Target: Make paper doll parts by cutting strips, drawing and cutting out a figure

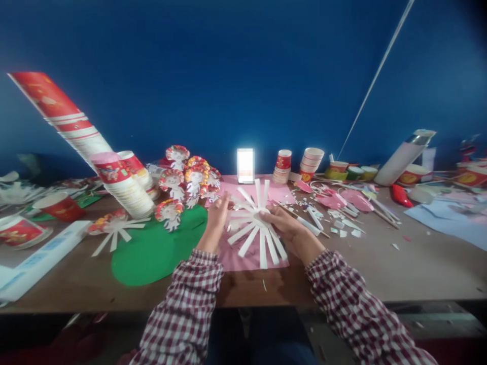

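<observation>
A white paper cup cut into strips (258, 218) fans out like a wheel above the pink sheet (274, 264). My right hand (291, 228) is closed on its right side, with the thumb on top near the centre. At the left of the strips is my left hand (217, 218), upright with its palm turned inward; its fingertips are partly blurred, and whether it touches a strip is unclear. Left of that hand lies a green paper shape (148, 253), with several small paper figures with red and yellow frilled heads (196, 177) behind it.
Stacked paper cups (122, 182) lean at the left, beside a white-and-blue box (45, 261). Smaller cup stacks (312, 162) stand at the back right. Paper scraps (342, 225), sticks, a red object (401, 195) and light-blue paper (449, 223) lie rightward. The table's front edge is near my forearms.
</observation>
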Available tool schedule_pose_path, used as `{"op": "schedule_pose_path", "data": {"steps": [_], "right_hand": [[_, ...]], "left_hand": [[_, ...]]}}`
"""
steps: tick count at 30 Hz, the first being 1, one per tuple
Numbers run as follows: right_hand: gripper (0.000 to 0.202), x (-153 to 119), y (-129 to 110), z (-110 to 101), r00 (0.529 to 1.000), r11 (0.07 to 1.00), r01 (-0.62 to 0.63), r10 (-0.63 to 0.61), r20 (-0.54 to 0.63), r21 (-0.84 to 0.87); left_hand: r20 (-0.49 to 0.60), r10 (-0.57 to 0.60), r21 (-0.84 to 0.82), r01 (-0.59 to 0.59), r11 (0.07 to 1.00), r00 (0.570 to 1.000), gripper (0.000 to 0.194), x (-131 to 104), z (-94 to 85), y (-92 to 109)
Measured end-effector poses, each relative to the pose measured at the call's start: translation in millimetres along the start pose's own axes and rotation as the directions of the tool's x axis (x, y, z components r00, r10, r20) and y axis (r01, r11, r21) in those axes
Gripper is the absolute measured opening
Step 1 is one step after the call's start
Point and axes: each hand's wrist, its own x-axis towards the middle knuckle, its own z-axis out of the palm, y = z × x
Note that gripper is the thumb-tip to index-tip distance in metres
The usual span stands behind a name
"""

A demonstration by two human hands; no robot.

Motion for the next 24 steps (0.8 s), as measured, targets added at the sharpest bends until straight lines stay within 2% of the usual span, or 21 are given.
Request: {"op": "schedule_pose_path", "data": {"steps": [3, 5, 7, 11, 14, 18, 24], "right_hand": [[0.025, 7, 4, -5, 0.989, 0.997, 0.062, -0.053, -0.138, 0.056], [0.024, 13, 8, -9, 0.973, 0.99, 0.102, -0.079, -0.218, 0.095], [0.025, 19, 11, -12, 0.957, 0.983, 0.132, -0.092, -0.276, 0.13], [0.024, 25, 14, -14, 0.942, 0.974, 0.148, -0.086, -0.323, 0.172], [0.022, 26, 14, -13, 0.942, 0.974, 0.139, -0.074, -0.328, 0.181], [0.019, 25, 14, -13, 0.937, 0.97, 0.136, -0.061, -0.343, 0.2], [0.021, 28, 16, -20, 0.911, 0.946, 0.189, -0.069, -0.407, 0.262]], "left_hand": [[-0.059, -0.072, -0.172, 0.061, 0.983, 0.996, 0.062, -1, 1.0, 7], [0.006, -0.164, -0.332, 0.156, 0.93, 0.987, 0.062, -6, 4.4, 12], [0.131, -0.217, -0.417, 0.253, 0.873, 0.967, 0.061, -14, 9.2, 16], [0.308, -0.241, -0.369, 0.349, 0.862, 0.92, 0.055, -29, 18.0, 16], [0.384, -0.21, -0.278, 0.329, 0.903, 0.899, 0.046, -34, 21.7, 14], [0.384, -0.195, -0.302, 0.323, 0.897, 0.903, 0.039, -32, 22.8, 13], [0.303, -0.23, -0.354, 0.334, 0.874, 0.925, 0.045, -26, 20.1, 13]]}}
